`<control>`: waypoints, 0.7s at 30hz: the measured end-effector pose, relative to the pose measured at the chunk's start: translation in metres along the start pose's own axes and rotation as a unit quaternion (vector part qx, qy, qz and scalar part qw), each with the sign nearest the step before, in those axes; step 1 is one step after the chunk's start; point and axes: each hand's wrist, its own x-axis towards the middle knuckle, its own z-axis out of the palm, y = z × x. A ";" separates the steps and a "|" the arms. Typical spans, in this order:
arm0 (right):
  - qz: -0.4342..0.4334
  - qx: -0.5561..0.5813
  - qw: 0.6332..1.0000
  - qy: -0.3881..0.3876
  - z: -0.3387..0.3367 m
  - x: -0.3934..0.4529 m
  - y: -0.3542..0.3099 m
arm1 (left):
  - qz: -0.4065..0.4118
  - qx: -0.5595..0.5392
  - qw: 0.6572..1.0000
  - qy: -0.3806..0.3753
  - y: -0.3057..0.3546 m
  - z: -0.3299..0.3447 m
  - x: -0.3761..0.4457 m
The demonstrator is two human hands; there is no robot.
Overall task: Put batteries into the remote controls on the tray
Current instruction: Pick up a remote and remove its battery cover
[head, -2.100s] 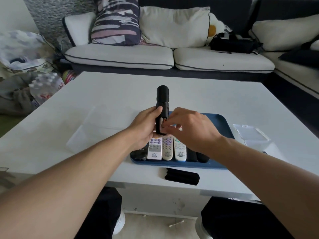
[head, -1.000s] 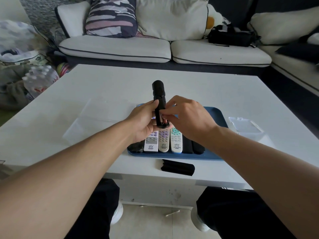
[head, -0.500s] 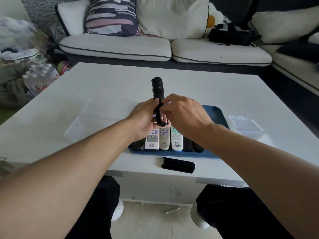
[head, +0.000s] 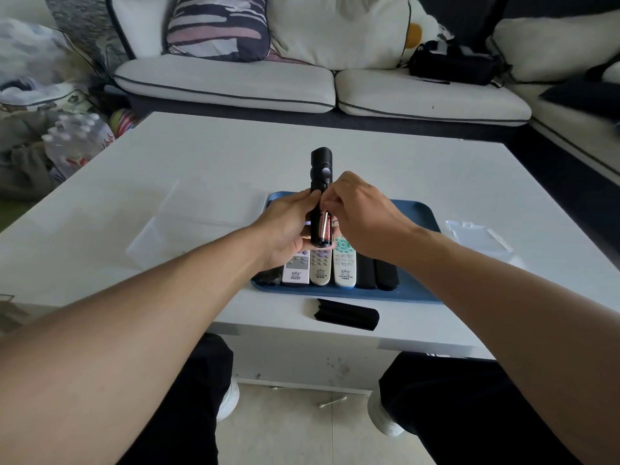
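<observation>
My left hand point(head: 285, 229) grips a black remote point(head: 320, 172) held upright above the blue tray point(head: 419, 213), back side toward me. Its battery bay is uncovered and a red battery point(head: 326, 230) shows inside it. My right hand point(head: 365, 216) is at the bay's upper end, fingertips curled against the battery. On the tray lie three pale remotes point(head: 320, 266) and two black ones point(head: 377, 273) side by side. The black battery cover point(head: 347, 318) lies on the table in front of the tray.
The white coffee table point(head: 167, 196) carries a clear plastic blister pack point(head: 479, 234) right of the tray and a clear sheet point(head: 188, 216) to the left. A sofa with cushions stands behind. My knees are under the table's near edge.
The battery has gone deeper into the bay and more of it now shows. My right hand's fingers have moved up toward the bay's top end. The left hand keeps holding the remote.
</observation>
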 end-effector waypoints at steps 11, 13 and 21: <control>0.151 0.137 0.977 0.063 0.013 -0.002 -0.003 | -0.012 -0.048 0.996 0.077 0.002 0.012 0.003; 0.173 0.175 0.968 0.050 0.013 -0.002 -0.003 | -0.006 -0.040 0.996 0.082 0.002 0.011 0.004; 0.348 0.639 0.684 0.057 -0.007 0.001 -0.011 | -0.040 -0.060 0.992 0.105 0.012 0.002 0.004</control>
